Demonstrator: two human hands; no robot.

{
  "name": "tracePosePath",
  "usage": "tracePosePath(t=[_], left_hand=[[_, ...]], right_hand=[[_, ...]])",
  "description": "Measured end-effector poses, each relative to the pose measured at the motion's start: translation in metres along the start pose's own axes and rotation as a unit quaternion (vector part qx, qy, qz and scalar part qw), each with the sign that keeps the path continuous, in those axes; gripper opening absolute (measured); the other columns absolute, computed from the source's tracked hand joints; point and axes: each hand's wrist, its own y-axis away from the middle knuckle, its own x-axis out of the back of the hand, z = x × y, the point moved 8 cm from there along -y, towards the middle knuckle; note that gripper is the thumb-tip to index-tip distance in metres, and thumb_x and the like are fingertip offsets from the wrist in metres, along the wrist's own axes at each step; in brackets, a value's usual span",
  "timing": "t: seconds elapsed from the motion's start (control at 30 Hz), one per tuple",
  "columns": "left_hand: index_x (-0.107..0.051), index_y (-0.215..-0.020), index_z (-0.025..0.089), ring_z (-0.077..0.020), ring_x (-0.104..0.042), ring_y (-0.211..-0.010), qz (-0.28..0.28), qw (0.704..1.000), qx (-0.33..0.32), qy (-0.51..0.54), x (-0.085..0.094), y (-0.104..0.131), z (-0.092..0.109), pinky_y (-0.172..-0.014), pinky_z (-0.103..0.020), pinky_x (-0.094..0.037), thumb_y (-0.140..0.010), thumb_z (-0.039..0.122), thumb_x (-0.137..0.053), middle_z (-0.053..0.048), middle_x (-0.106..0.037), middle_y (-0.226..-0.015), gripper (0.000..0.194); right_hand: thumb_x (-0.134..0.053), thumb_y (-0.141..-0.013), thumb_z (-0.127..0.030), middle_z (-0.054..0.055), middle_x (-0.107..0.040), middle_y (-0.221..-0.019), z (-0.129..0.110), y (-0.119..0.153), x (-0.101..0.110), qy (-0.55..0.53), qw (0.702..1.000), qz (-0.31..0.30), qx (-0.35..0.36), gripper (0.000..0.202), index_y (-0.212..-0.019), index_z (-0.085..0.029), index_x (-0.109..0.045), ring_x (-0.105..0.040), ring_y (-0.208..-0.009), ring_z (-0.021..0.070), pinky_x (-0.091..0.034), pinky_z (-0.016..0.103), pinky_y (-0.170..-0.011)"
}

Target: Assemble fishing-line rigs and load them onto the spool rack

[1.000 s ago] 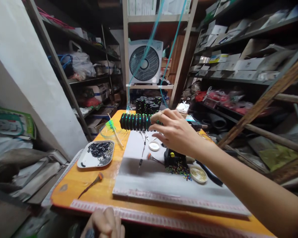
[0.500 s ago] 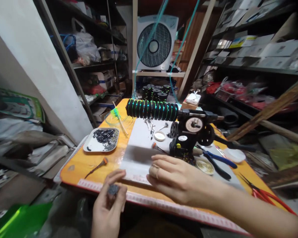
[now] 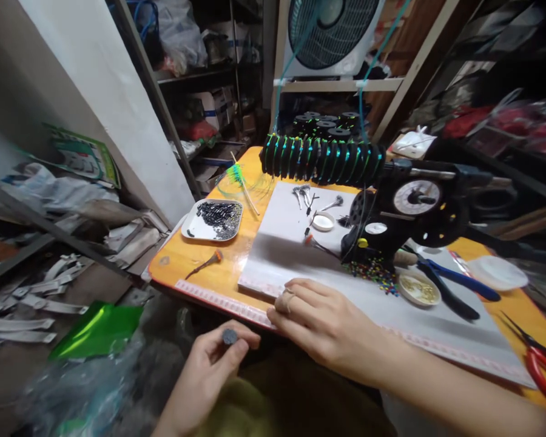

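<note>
My left hand (image 3: 213, 361) is below the table's front edge, its thumb and fingers closed round a small dark grey bundle (image 3: 229, 336). My right hand (image 3: 321, 321) rests over the front edge of the white board (image 3: 273, 261), a ring on one finger. Its fingers are curled together, and whatever lies under them is hidden. Behind it stands a black winding machine (image 3: 391, 212) with a row of black spools (image 3: 321, 159) wound in green line. A white tray (image 3: 213, 220) of dark tubes and small metal pieces sits at the left.
An orange-tipped tool (image 3: 204, 263) lies on the table's left side. A dish of gold pieces (image 3: 419, 288), scattered coloured beads (image 3: 375, 274), blue-handled pliers (image 3: 459, 282) and red-handled scissors (image 3: 541, 364) are on the right. A fan (image 3: 332, 30) stands behind.
The view has tilted down and shifted left. My left hand, still round the grey bundle, has turned and dropped away from the table edge. My right hand is nearer the board's front edge.
</note>
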Motion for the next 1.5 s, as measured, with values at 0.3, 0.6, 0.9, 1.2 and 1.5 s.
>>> tracePosePath(t=[0.3,0.6,0.9,1.2,1.5], left_hand=[[-0.069,-0.067,0.012,-0.0047,-0.03,-0.048,-0.073,0.985,0.125,0.093,-0.017,0.014,-0.026,-0.048,-0.023,-0.017,-0.073,0.046,-0.08,-0.001,-0.059,-0.058,0.036],[-0.061,-0.073,0.016,-0.0098,-0.044,-0.053,-0.104,0.99,0.088,-0.031,-0.002,0.009,-0.012,-0.051,-0.022,-0.03,-0.082,0.043,-0.072,0.0,-0.06,-0.06,0.03],[-0.073,-0.116,0.019,-0.0232,-0.062,-0.075,0.18,0.861,-0.156,-0.45,0.068,-0.059,0.108,-0.072,-0.034,-0.045,-0.086,0.042,-0.062,-0.006,-0.072,-0.083,0.04],[-0.075,-0.072,0.021,-0.0271,-0.061,-0.082,0.111,0.827,-0.184,-0.519,0.057,-0.079,0.111,-0.077,-0.039,-0.044,-0.08,0.035,-0.066,-0.009,-0.066,-0.093,0.018],[-0.067,-0.08,0.019,-0.0139,-0.057,-0.062,0.098,0.984,-0.139,-0.049,-0.014,-0.01,0.053,-0.059,-0.025,-0.044,-0.087,0.036,-0.068,-0.002,-0.067,-0.072,0.019]], right_hand=[[-0.045,-0.098,-0.006,0.007,-0.063,-0.075,-0.013,-0.001,-0.009,-0.008,1.0,0.004,0.025,0.025,-0.09,-0.008,-0.069,-0.054,-0.067,0.0181,-0.051,0.035,-0.074],[-0.044,-0.1,-0.012,0.009,-0.067,-0.086,-0.026,0.007,-0.013,-0.058,0.996,-0.02,0.057,0.026,-0.09,-0.013,-0.068,-0.057,-0.074,0.0189,-0.044,0.035,-0.068],[-0.044,-0.1,-0.015,0.005,-0.062,-0.079,-0.003,0.01,-0.011,-0.17,0.981,0.036,-0.084,0.022,-0.091,-0.016,-0.064,-0.053,-0.066,0.0141,-0.04,0.026,-0.057],[-0.059,-0.095,-0.013,0.005,-0.058,-0.084,0.028,0.017,-0.004,-0.38,0.893,0.105,-0.219,0.007,-0.093,-0.016,-0.066,-0.056,-0.076,0.0125,-0.046,0.022,-0.064],[-0.058,-0.094,-0.017,0.003,-0.06,-0.076,0.041,0.021,0.006,-0.411,0.845,0.171,-0.297,0.012,-0.084,-0.016,-0.065,-0.056,-0.071,0.0137,-0.044,0.026,-0.062]])
